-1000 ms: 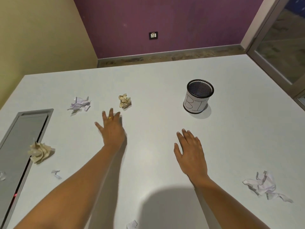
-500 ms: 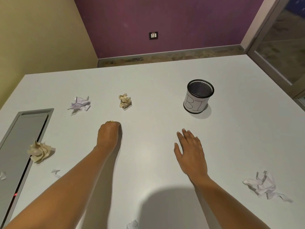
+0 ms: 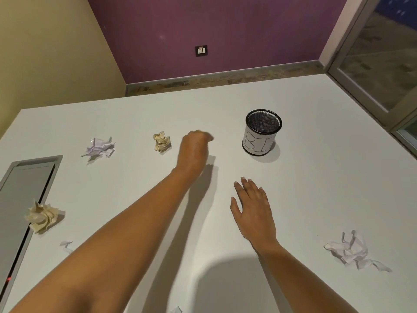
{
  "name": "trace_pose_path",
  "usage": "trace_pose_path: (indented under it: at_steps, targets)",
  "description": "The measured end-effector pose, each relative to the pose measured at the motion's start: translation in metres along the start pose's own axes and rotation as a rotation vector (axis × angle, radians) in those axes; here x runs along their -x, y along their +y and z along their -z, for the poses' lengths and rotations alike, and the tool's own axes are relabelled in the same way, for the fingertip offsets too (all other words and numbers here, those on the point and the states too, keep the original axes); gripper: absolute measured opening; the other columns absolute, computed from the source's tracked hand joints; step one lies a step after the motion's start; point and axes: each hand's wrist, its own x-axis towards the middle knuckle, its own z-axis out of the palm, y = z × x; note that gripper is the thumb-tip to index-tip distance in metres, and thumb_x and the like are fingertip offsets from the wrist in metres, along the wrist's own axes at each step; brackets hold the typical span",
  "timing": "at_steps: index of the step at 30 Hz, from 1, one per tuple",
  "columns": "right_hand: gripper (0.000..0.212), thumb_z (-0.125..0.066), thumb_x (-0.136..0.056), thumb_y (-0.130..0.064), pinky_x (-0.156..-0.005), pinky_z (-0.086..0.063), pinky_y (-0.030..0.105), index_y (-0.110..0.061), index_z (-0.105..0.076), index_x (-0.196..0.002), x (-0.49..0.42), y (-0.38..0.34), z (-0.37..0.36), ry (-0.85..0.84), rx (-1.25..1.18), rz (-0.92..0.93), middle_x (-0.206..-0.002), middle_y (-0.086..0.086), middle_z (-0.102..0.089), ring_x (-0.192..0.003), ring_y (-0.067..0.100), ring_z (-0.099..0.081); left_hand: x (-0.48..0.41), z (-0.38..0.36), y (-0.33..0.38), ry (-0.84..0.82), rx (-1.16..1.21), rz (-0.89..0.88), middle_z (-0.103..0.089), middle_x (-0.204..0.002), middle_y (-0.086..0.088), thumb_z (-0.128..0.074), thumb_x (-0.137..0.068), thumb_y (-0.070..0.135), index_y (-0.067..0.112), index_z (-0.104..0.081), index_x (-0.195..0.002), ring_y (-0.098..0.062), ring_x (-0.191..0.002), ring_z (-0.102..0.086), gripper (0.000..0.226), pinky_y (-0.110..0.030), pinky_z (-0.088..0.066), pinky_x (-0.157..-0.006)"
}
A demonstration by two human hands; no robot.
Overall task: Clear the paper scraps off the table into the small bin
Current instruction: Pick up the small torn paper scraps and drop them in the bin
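Pale table [image 3: 316,188], purple wall [image 3: 248,30]

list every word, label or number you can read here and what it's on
"BI": handwritten on the white label round the small mesh bin; any further letters curve out of sight.
Wall socket: markings too small to read.

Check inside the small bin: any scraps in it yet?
The small bin shows only dark mesh inside, with no paper in the part that is visible. Its near wall hides the lower near side and part of the bottom, so a small scrap lying there can't be ruled out.
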Motion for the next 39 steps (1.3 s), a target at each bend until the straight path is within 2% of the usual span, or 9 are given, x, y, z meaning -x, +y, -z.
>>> trace_pose_path:
  at_steps: [4, 8, 12, 20, 25, 29, 32, 36, 39]
  targets:
    - [0.058, -0.017, -0.089, -0.042, -0.115, -0.019, 0.037, -0.019, -0.045, -0.135, -0.001, 0.000, -0.001, -0.009, -0.015, -0.002, -0.147, 0.001, -0.040, -0.138, 0.018, -0.033, -0.026, -0.008, 0.044, -0.007, -0.025, -0.116, -0.065, -0.116, -0.018, -0.042, -0.085, -0.010, 0.004, -0.063, -0.114, -0.033, -0.108, -0.059, 0.039, -0.034, -0.045, -0.093]
    - [0.058, -0.017, -0.089, -0.041, -0.115, -0.017, 0.036, -0.019, -0.044, -0.136, -0.002, 0.001, 0.000, -0.018, -0.024, 0.010, -0.147, 0.001, -0.039, -0.138, 0.018, -0.032, -0.042, -0.011, 0.075, -0.061, -0.104, -0.129, -0.064, -0.100, -0.017, -0.041, -0.083, -0.010, 0.002, -0.064, -0.097, -0.033, -0.085, -0.054, 0.030, -0.035, -0.042, -0.075]
    - [0.053, -0.024, -0.089, -0.037, -0.111, -0.028, 0.040, -0.016, -0.051, -0.130, -0.003, 0.000, 0.001, -0.002, 0.011, 0.013, -0.139, 0.003, -0.049, -0.132, 0.020, -0.042, -0.054, -0.016, 0.100, -0.058, -0.131, -0.093, -0.065, -0.107, -0.016, -0.044, -0.088, 0.001, 0.005, -0.064, -0.108, -0.036, -0.094, -0.059, 0.028, -0.033, -0.038, -0.069]
    - [0.057, -0.019, -0.089, -0.034, -0.108, -0.033, 0.043, -0.012, -0.053, -0.128, -0.003, -0.002, 0.005, 0.011, 0.017, 0.032, -0.134, 0.009, -0.055, -0.129, 0.023, -0.047, -0.060, -0.037, 0.121, -0.173, 0.052, -0.180, -0.064, -0.092, -0.018, -0.044, -0.081, -0.007, 0.000, -0.064, -0.098, -0.038, -0.089, -0.059, 0.028, -0.036, -0.041, -0.068]
    - [0.061, -0.013, -0.088, -0.033, -0.107, -0.038, 0.046, -0.011, -0.054, -0.128, -0.003, -0.002, 0.007, -0.012, 0.048, 0.041, -0.132, 0.009, -0.056, -0.128, 0.023, -0.048, -0.058, -0.043, 0.124, -0.226, 0.077, -0.217, -0.065, -0.109, -0.016, -0.044, -0.083, -0.007, 0.006, -0.061, -0.113, -0.030, -0.096, -0.054, 0.036, -0.028, -0.038, -0.075]
    - [0.060, -0.014, -0.089, -0.035, -0.110, -0.035, 0.044, -0.012, -0.050, -0.131, -0.003, -0.001, 0.004, -0.020, 0.045, 0.053, -0.135, 0.009, -0.053, -0.131, 0.023, -0.044, -0.051, -0.044, 0.118, -0.220, 0.097, -0.212, -0.050, -0.087, -0.007, -0.043, -0.078, -0.008, 0.012, -0.055, -0.089, -0.024, -0.080, -0.037, 0.026, -0.030, -0.033, -0.071]
    - [0.054, -0.022, -0.089, -0.034, -0.110, -0.035, 0.042, -0.012, -0.050, -0.130, -0.004, 0.001, 0.001, -0.006, 0.029, 0.048, -0.135, 0.008, -0.054, -0.131, 0.022, -0.044, -0.040, -0.041, 0.112, -0.200, 0.147, -0.171, -0.063, -0.110, -0.016, -0.041, -0.082, -0.002, 0.004, -0.058, -0.114, -0.033, -0.091, -0.052, 0.037, -0.036, -0.043, -0.083]
    - [0.038, -0.051, -0.089, -0.025, -0.109, -0.030, 0.041, -0.009, -0.056, -0.123, -0.003, 0.003, -0.002, 0.063, 0.003, 0.033, -0.130, 0.009, -0.058, -0.128, 0.023, -0.048, -0.022, -0.036, 0.097, -0.146, 0.152, -0.081, -0.053, -0.134, -0.012, -0.031, -0.087, 0.001, 0.013, -0.051, -0.128, -0.030, -0.118, -0.051, 0.047, -0.035, -0.041, -0.095]
    - [0.046, -0.035, -0.091, -0.034, -0.112, -0.028, 0.041, -0.012, -0.052, -0.128, -0.002, 0.003, -0.003, 0.045, 0.007, 0.040, -0.138, 0.007, -0.051, -0.133, 0.023, -0.042, 0.001, -0.032, 0.073, -0.125, 0.154, -0.006, -0.045, -0.143, -0.005, -0.038, -0.088, -0.004, 0.015, -0.051, -0.129, -0.022, -0.128, -0.044, 0.047, -0.033, -0.035, -0.102]
